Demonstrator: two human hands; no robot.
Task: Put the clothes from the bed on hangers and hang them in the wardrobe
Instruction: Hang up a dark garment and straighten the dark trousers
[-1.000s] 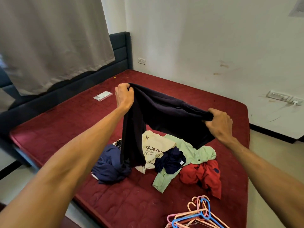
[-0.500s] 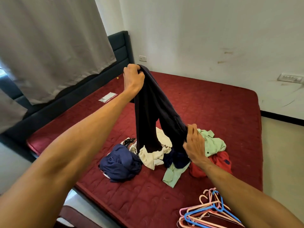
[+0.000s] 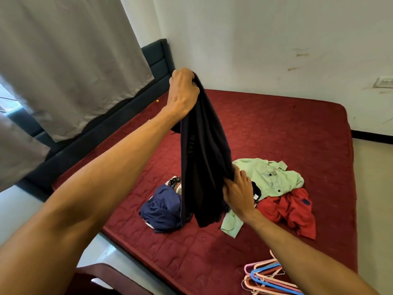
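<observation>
Bed [image 3: 276,128]: dark red quilted mattress, padded dark headboard [image 3: 157,58] at far L. Mid-bed, clothes in a loose heap: bundled blue garment [image 3: 161,211] on the L w/ a patterned cloth [image 3: 175,184] showing just behind it; pale green button shirt [image 3: 270,177] on the R, red garment [image 3: 291,209] touching its near edge. Pile of plastic hangers [image 3: 263,277], pink, peach & blue, nr the front R corner, apart from the clothes. Tiny yellow bit [image 3: 157,100] nr the headboard.

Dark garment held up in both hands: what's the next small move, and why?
Probably the right hand releases and reaches for the hangers on the bed: the left hand already holds the dark garment up, and neither hand has a hanger.
</observation>
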